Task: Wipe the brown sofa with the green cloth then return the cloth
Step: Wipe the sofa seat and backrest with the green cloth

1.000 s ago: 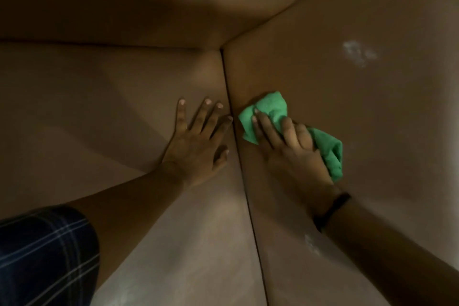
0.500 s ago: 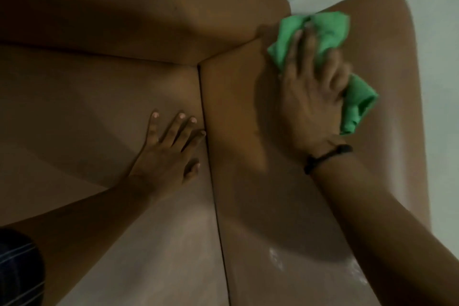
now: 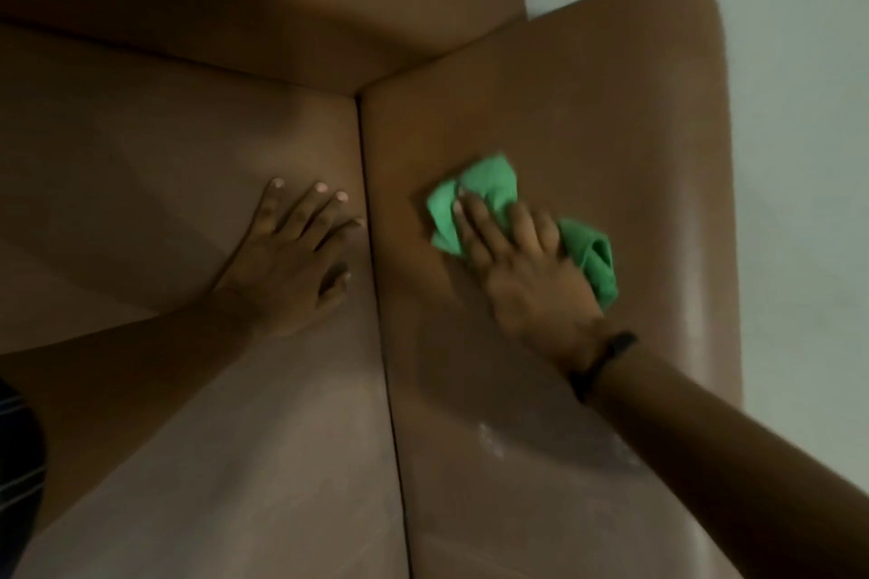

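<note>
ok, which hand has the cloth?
The right hand, wearing the dark wristband, presses the green cloth onto the sofa armrest. The left hand lies bare on the seat.

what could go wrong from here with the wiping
The green cloth is bunched under the right hand, so each pass may cover little of the brown sofa. A pale smear nearer the viewer could be missed. The left hand, braced on the seat, may leave fresh prints.
</note>
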